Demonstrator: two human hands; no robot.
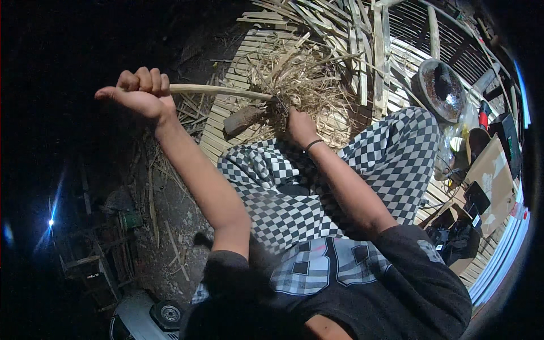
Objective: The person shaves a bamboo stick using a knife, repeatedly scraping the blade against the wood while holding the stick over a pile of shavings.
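Note:
My left hand [141, 90] is raised and closed in a fist around one end of a pale bamboo strip [221, 90], thumb sticking out to the left. The strip runs right toward my right hand [299, 126], which is closed on the handle of a broad-bladed knife [245, 118]; a dark band sits on that wrist. The blade meets the strip above my knee. I sit in black-and-white checkered trousers [283, 192]. A heap of thin bamboo shavings [300, 79] lies just beyond both hands.
Split bamboo slats [340, 22] form the floor and lie piled at the top. A round dark bowl [442, 88] rests at the right, near cardboard [490, 170] and dark gear. Dirt ground with scraps [164, 226] lies left, dark beyond.

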